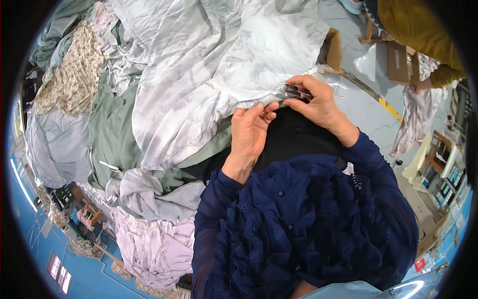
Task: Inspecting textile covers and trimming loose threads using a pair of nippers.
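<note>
A large pale white-grey cloth [199, 74] with faint patterning lies in folds across my lap and the area before me. At its near edge my left hand [249, 134] is closed, thumb and fingers pinching the cloth's border. Just to the right, my right hand [322, 103] is closed around a pair of small dark thread snips [302, 94], their points toward the left. My right thumb and fingertips also sit against the cloth edge. The blades are partly hidden by the fingers, so I cannot tell whether they touch a thread.
Sage green cloth [114, 134], a beige floral cloth [74, 70] and a pink garment [154, 249] are heaped at left. A cardboard box [332, 50] stands beyond my right hand. At upper right, another person in a mustard sleeve [418, 30] handles patterned fabric [418, 114].
</note>
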A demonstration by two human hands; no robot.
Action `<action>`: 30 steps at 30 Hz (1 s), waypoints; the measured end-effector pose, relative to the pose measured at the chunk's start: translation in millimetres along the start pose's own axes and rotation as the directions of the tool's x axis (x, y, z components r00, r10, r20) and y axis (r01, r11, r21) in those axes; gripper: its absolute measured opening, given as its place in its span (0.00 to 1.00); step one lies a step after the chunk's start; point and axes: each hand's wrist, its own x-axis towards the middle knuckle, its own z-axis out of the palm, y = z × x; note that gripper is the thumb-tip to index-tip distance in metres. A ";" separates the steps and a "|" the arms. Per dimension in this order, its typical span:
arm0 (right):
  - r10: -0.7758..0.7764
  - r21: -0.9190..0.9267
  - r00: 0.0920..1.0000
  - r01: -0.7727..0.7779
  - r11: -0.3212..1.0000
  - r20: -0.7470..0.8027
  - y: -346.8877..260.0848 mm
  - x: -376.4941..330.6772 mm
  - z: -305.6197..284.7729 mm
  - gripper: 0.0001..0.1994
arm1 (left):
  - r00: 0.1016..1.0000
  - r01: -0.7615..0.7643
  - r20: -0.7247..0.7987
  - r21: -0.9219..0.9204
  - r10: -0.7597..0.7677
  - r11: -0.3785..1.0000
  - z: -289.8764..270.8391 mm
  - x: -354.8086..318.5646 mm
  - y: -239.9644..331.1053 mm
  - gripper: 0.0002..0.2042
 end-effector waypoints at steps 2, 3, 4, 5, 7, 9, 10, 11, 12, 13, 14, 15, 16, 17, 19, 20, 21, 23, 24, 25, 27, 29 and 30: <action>-0.017 0.007 1.000 0.017 1.000 0.002 -0.8 1.0 1.9 0.21 | 1.000 -0.002 -0.003 0.000 0.002 1.000 -2.9 0.9 -1.1 0.05; 0.025 0.047 1.000 -0.025 0.999 0.007 -2.0 1.6 2.3 0.20 | 1.000 -0.002 -0.004 -0.002 0.002 1.000 -3.5 1.1 -1.3 0.05; 0.067 0.086 0.998 -0.068 0.994 0.012 -2.5 2.2 2.4 0.19 | 1.000 -0.002 -0.003 -0.001 0.002 1.000 -2.4 0.9 -1.0 0.05; 0.067 0.086 0.998 -0.067 0.994 0.011 -1.7 2.1 3.1 0.19 | 1.000 -0.005 -0.010 0.003 0.005 1.000 -0.8 0.0 -0.6 0.05; 0.079 0.149 0.996 -0.084 0.985 0.038 0.2 1.5 5.3 0.17 | 1.000 -0.008 -0.017 0.007 0.009 1.000 0.2 -0.8 0.0 0.04; 0.088 0.161 0.995 -0.095 0.982 0.050 -3.1 4.9 5.4 0.16 | 1.000 -0.004 0.005 0.017 0.004 1.000 0.2 -1.1 0.2 0.05; 0.097 0.172 0.993 -0.107 0.979 0.064 -4.7 6.4 6.2 0.15 | 1.000 -0.004 0.003 0.018 0.004 1.000 0.2 -1.3 0.3 0.05; 0.097 0.173 0.993 -0.107 0.979 0.065 -5.2 8.0 7.7 0.15 | 1.000 -0.002 0.011 0.025 0.002 1.000 0.5 -1.5 0.4 0.05; 0.096 0.189 0.993 -0.109 0.976 0.073 -5.3 10.0 9.3 0.13 | 1.000 0.000 0.018 0.031 -0.001 1.000 0.6 -1.8 0.3 0.05; 0.095 0.204 0.992 -0.110 0.973 0.080 -5.4 11.4 9.7 0.11 | 1.000 0.000 0.018 0.032 -0.001 0.999 0.0 -1.6 0.2 0.05; 0.095 0.205 0.992 -0.110 0.973 0.080 -6.1 12.3 8.5 0.11 | 1.000 0.006 0.028 0.042 -0.007 0.999 -1.0 -1.3 -0.2 0.06; 0.108 0.165 0.989 -0.124 0.979 0.099 -7.2 13.3 6.4 0.09 | 0.999 0.011 0.037 0.051 -0.013 0.999 -1.7 -1.1 -0.4 0.06; 0.121 0.126 0.986 -0.136 0.983 0.118 -7.9 14.0 4.7 0.06 | 0.999 0.009 0.036 0.051 -0.011 0.999 -1.1 -1.0 -0.4 0.06; 0.120 0.127 0.986 -0.135 0.983 0.119 -7.8 14.0 3.4 0.06 | 0.999 -0.001 0.033 0.037 0.000 0.999 0.0 -0.8 -0.7 0.06; 0.078 0.079 0.997 -0.079 0.994 0.016 -6.3 12.7 0.7 0.03 | 1.000 -0.013 0.029 0.023 0.012 1.000 2.5 -0.6 -0.5 0.06; 0.078 0.079 0.997 -0.079 0.994 0.017 -4.7 11.8 -1.0 0.03 | 1.000 -0.014 0.016 0.021 0.014 1.000 4.2 -0.7 0.0 0.05; 0.068 0.083 0.998 -0.068 0.994 -0.008 -2.4 11.0 -3.1 0.03 | 1.000 -0.015 0.004 0.020 0.015 1.000 4.9 -0.7 0.1 0.05; 0.060 0.085 0.998 -0.057 0.995 -0.037 2.4 9.6 -6.7 0.03 | 1.000 -0.007 -0.004 0.030 0.007 1.000 4.7 0.0 -0.2 0.04; 0.056 0.144 0.997 -0.047 0.988 -0.057 5.9 8.3 -7.3 0.03 | 1.000 0.001 -0.012 0.040 0.000 0.999 4.4 0.5 -0.6 0.03; 0.052 0.203 0.996 -0.036 0.979 -0.076 6.3 8.4 -7.1 0.04 | 1.000 0.000 -0.013 0.039 0.000 0.999 2.1 1.3 -1.3 0.03; 0.130 0.328 0.989 -0.103 0.939 -0.063 -1.1 10.0 -9.9 0.04 | 0.999 0.040 -0.031 0.118 -0.037 0.992 -3.6 3.2 -3.1 0.03; 0.203 0.450 0.979 -0.167 0.877 -0.032 -10.8 12.8 -15.4 0.05 | 0.997 0.058 -0.063 0.156 -0.049 0.986 -3.0 3.8 -3.4 0.04; 0.264 0.588 0.964 -0.236 0.774 0.040 -14.9 14.0 -18.9 0.05 | 0.994 0.079 -0.093 0.192 -0.062 0.978 -2.5 3.1 -3.4 0.04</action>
